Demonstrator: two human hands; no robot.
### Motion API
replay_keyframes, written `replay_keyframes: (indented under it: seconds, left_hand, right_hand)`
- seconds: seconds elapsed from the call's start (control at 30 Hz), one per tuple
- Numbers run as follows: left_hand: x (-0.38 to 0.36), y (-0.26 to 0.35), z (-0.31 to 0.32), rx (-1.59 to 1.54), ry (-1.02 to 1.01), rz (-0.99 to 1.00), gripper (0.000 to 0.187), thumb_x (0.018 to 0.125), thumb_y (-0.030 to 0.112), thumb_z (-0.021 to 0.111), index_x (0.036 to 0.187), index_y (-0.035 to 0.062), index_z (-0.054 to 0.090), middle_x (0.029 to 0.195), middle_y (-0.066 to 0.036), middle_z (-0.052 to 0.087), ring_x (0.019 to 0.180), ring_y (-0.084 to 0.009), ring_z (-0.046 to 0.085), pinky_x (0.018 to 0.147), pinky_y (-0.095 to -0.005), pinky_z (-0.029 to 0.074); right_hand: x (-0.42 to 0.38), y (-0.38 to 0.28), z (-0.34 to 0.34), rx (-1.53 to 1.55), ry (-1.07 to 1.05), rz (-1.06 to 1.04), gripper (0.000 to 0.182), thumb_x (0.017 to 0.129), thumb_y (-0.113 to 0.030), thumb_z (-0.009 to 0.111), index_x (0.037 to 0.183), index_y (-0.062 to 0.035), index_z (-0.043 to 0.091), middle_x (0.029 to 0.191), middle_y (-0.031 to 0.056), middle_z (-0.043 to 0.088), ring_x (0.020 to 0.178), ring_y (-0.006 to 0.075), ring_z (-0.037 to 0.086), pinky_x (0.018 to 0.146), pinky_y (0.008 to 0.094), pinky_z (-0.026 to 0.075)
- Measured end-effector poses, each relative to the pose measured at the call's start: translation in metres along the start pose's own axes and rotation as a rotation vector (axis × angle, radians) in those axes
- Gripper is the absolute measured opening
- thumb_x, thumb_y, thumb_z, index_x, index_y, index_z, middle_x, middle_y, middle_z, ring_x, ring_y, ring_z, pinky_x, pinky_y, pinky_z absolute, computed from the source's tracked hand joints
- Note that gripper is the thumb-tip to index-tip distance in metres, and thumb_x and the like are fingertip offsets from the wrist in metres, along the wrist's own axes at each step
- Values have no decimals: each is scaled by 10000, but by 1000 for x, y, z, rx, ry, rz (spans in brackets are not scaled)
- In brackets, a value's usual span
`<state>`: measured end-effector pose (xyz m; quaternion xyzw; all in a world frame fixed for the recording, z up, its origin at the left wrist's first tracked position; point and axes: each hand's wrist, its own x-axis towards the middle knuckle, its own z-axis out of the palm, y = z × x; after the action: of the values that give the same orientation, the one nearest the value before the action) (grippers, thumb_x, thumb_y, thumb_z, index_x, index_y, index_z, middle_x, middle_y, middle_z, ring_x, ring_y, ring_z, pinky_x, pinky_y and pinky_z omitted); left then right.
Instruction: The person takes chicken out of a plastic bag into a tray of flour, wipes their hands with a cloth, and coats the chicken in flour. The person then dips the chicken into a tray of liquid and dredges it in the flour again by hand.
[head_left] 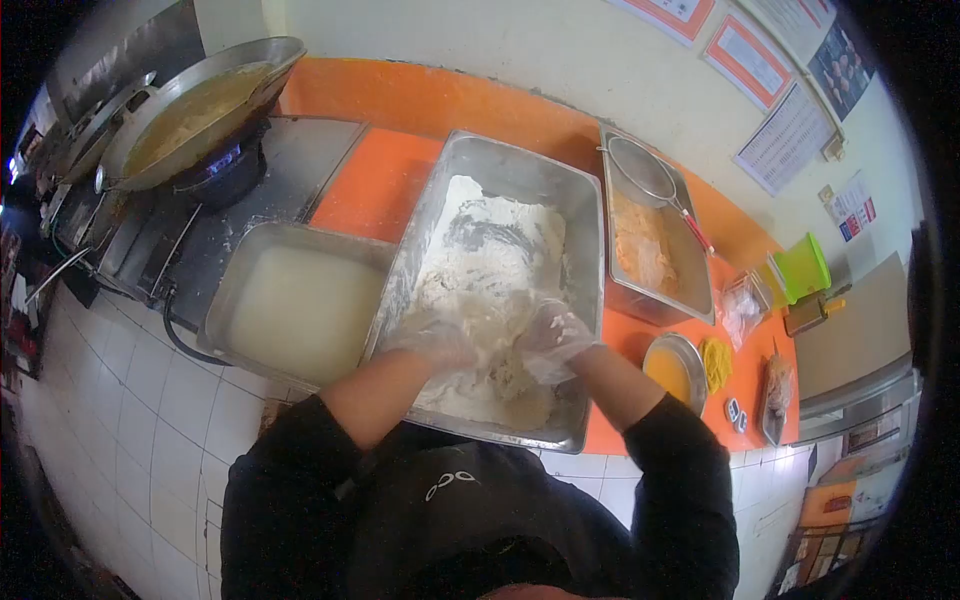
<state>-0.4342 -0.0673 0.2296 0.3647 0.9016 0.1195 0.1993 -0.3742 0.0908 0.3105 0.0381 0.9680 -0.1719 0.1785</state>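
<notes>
Both my hands wear clear plastic gloves and are inside a deep metal tray (597,250) of white flour (500,240). My left hand (437,340) is in the flour at the tray's lower left, its fingers smeared by motion. My right hand (552,340) is a little to the right, with bits of flour or batter stuck to the glove; its fingers are mostly hidden. Between the two hands the flour looks lumpy and blurred. What either hand holds, if anything, cannot be made out.
Left of the flour stands a tray of cloudy liquid (300,300); beyond it, a large wok of oil (190,120) sits on a burner. To the right are a tray of orange pieces (640,240), a strainer (642,167), a bowl of yellow liquid (668,370) and a yellow cloth (716,363).
</notes>
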Motion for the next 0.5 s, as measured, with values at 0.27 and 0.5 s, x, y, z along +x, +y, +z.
replay_keyframes:
  seconds: [0.27, 0.5]
  left_hand:
    - [19, -13, 32, 261, -552, 374, 352, 688, 277, 526, 934, 49, 633, 947, -117, 624, 906, -266, 585, 787, -385, 442]
    - [11, -14, 16, -93, -235, 66, 377, 686, 252, 587, 1010, 59, 590, 990, -155, 594, 968, -311, 547, 849, -391, 414]
  right_hand:
    - [-6, 16, 65, -98, -341, -202, 295, 734, -222, 556, 959, -33, 581, 975, 149, 579, 881, 270, 551, 755, 341, 435]
    - [-8, 5, 80, 95, -261, -45, 309, 753, -196, 516, 1021, -47, 550, 945, 219, 582, 926, 288, 574, 804, 386, 435]
